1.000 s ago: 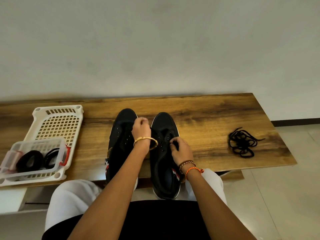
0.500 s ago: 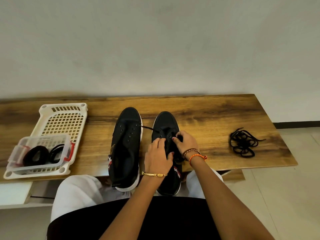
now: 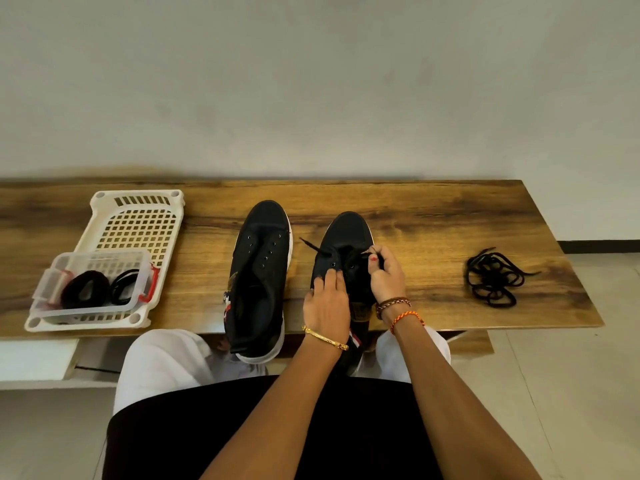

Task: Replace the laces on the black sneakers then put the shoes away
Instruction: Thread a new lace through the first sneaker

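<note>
White tray (image 3: pixel 136 202): far left on the counter (image 3: pixel 433 216), bearing a clear box (image 3: pixel 91 289) of coiled black laces.
Left sneaker (image 3: pixel 261 271): unlaced, eyelets bare, heel overhanging the counter's near edge.
Left hand (image 3: pixel 327 299): fingers flat on the right sneaker (image 3: pixel 346 230).
Right hand (image 3: pixel 386 275): fingers pinching a black lace (image 3: pixel 313 247) at the eyelets.
Loose laces (image 3: pixel 491 277): heaped at right.

Gold bangle (image 3: pixel 325 338), brown and orange wristbands (image 3: pixel 398 308), white trousers (image 3: pixel 162 365).
</note>
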